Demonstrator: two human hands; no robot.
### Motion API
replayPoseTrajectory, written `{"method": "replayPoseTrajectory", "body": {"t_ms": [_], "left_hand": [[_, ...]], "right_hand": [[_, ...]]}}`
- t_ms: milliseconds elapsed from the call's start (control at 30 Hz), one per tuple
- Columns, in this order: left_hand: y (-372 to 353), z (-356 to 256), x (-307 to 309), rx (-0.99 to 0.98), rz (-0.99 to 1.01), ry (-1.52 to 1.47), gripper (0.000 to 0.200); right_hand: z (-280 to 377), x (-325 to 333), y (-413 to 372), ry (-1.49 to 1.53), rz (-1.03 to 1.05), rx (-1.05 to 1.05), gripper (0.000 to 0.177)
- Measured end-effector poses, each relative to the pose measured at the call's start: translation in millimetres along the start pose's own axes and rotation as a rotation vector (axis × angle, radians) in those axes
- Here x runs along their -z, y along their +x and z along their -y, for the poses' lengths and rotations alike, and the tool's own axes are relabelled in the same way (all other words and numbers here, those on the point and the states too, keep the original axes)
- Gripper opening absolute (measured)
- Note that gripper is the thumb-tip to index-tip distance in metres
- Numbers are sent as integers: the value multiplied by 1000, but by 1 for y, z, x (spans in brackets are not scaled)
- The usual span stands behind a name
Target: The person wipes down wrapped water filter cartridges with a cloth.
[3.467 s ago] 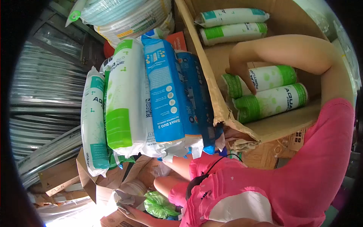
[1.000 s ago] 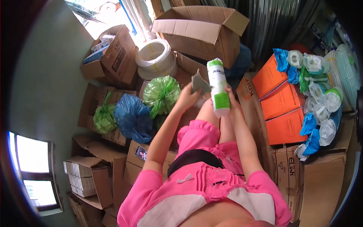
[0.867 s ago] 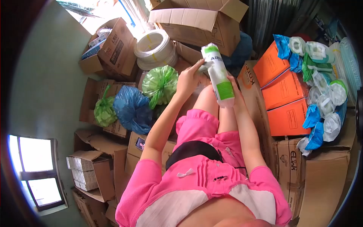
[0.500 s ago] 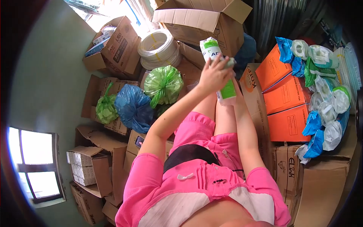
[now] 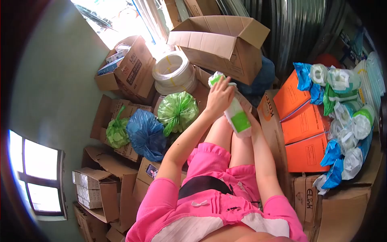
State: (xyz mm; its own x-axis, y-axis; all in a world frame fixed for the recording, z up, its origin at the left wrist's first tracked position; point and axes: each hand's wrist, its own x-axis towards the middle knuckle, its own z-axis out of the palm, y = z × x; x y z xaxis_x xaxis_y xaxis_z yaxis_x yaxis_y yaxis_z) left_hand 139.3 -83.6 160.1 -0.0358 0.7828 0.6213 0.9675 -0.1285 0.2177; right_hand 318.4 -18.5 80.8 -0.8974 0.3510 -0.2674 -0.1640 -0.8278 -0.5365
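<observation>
A white cylinder pack with green bands [image 5: 238,117] stands tilted over my knees. My left hand [image 5: 219,97] lies across its upper part, pressing a small grey cloth [image 5: 231,85] against it. My right hand [image 5: 251,122] grips the pack's lower end from behind and is mostly hidden by it. I am wearing pink, and my legs fill the space below the pack.
An open cardboard box [image 5: 219,40] stands ahead, with a white hose coil [image 5: 173,72] to its left. Green [image 5: 177,113] and blue [image 5: 145,135] plastic bags lie on flattened boxes. Orange boxes [image 5: 302,121] and a pile of wrapped cartridges [image 5: 346,109] are on the right.
After taking a pack from the big box, I turned round with it. Over the last second my left hand has slid with the cloth along the pack's top end, and the pack has tilted.
</observation>
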Motion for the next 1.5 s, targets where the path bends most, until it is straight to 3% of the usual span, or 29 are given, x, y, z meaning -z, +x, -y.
{"method": "replayPoseTrajectory", "body": {"t_ms": [33, 100, 133, 167, 233, 300, 333, 400, 533, 633, 700, 767, 867, 967, 1067, 1167, 1233, 1267, 1400, 1500], "left_hand": [[7, 10, -5, 79, -110, 52, 24], [10, 20, -7, 289, -46, 205, 24], [7, 22, -11, 264, -38, 234, 25], [0, 19, -14, 237, -28, 265, 25], [-18, -3, 0, -115, 153, 420, 27], [-43, -23, -2, -216, 52, 88, 29], [-41, -21, 5, -247, 44, 201, 29], [-39, -21, 14, -304, 28, 415, 30], [-12, 6, 3, 135, -126, 354, 30], [-23, -15, -13, 0, 51, 269, 31], [-38, -34, -18, -271, 146, 155, 27], [-36, -50, -13, -297, 53, 103, 25], [-10, -17, -25, -192, 109, 273, 25], [19, 8, -26, 196, 92, 154, 20], [22, 7, -24, 131, 321, 12, 19], [-7, -24, -27, -187, 326, -136, 20], [-16, -34, -24, -497, 364, -91, 21], [-19, -36, -18, -452, 428, -134, 23], [-2, -23, -27, -300, 189, -91, 30], [18, -6, -43, 24, 173, 28, 34]], "right_hand": [[0, 3, 2, 1, -5, -8, 56], [-6, 10, 5, -3, -14, -34, 55], [-9, 15, 6, -2, -21, -44, 55], [-12, 21, 6, 1, -29, -49, 55], [-22, 31, 3, 21, -54, -45, 54], [-32, 39, -2, 67, -123, -28, 54], [-30, 33, -8, 106, -180, -20, 53], [-18, 18, -15, -5, -75, -60, 54], [-16, -1, -20, -6, -65, -100, 60], [-17, -3, -14, 25, -74, -80, 61], [-19, 1, -8, 57, -63, -38, 61], [-26, 8, -8, 103, -67, 7, 61], [-24, 12, -9, 158, -60, 85, 62], [-20, 11, 3, 218, -37, 165, 62], [-20, 11, 13, 284, -23, 237, 63], [-19, 15, 15, 334, -8, 293, 63], [-18, 18, 15, 361, 7, 328, 64], [-17, 20, 16, 369, 15, 339, 64], [-17, 21, 12, 366, -2, 347, 64], [-17, 19, 8, 351, -15, 341, 65]]}}
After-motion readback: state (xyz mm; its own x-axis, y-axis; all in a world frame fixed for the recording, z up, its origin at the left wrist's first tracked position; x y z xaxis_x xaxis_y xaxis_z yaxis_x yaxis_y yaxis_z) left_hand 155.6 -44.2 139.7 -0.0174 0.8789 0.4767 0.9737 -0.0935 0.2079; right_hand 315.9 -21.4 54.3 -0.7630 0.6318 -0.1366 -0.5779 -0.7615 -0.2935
